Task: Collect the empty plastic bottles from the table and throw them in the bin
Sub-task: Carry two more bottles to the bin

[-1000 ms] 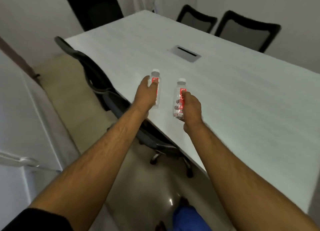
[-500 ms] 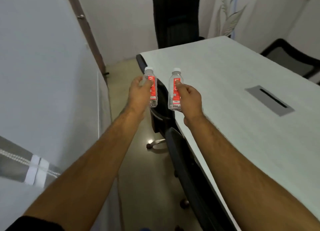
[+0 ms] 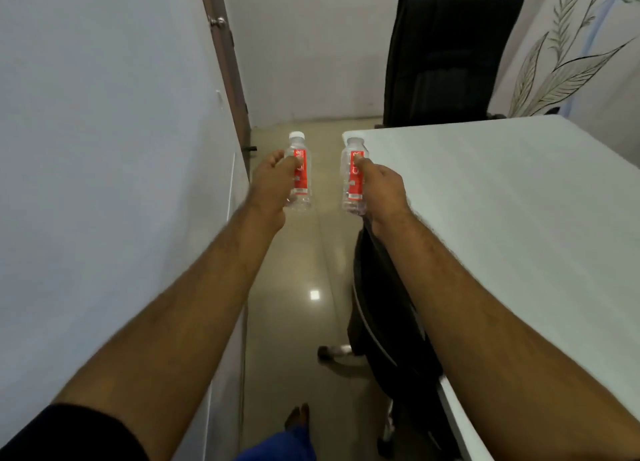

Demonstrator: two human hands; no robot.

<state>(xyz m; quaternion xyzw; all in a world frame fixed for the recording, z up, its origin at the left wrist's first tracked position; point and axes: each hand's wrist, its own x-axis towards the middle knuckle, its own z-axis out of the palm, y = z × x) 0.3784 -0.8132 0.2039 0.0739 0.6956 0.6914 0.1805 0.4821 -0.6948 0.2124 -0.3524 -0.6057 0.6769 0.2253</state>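
Two small clear plastic bottles with red labels and white caps are held upright in front of me. My left hand (image 3: pixel 273 183) grips the left bottle (image 3: pixel 300 173) over the floor. My right hand (image 3: pixel 381 190) grips the right bottle (image 3: pixel 353 176) by the near corner of the white table (image 3: pixel 502 201). Both bottles are off the table, side by side and apart. No bin is in view.
A narrow strip of shiny floor (image 3: pixel 301 270) runs between the wall (image 3: pixel 104 149) on the left and the table. A black office chair (image 3: pixel 384 322) is tucked under the table edge just below my right arm. Another black chair (image 3: pixel 446 52) stands at the table's far end. A door frame (image 3: pixel 225 62) is ahead left.
Both hands lifted the bottles off the table and carried them left. My view has turned left, from the table top toward the aisle and door.
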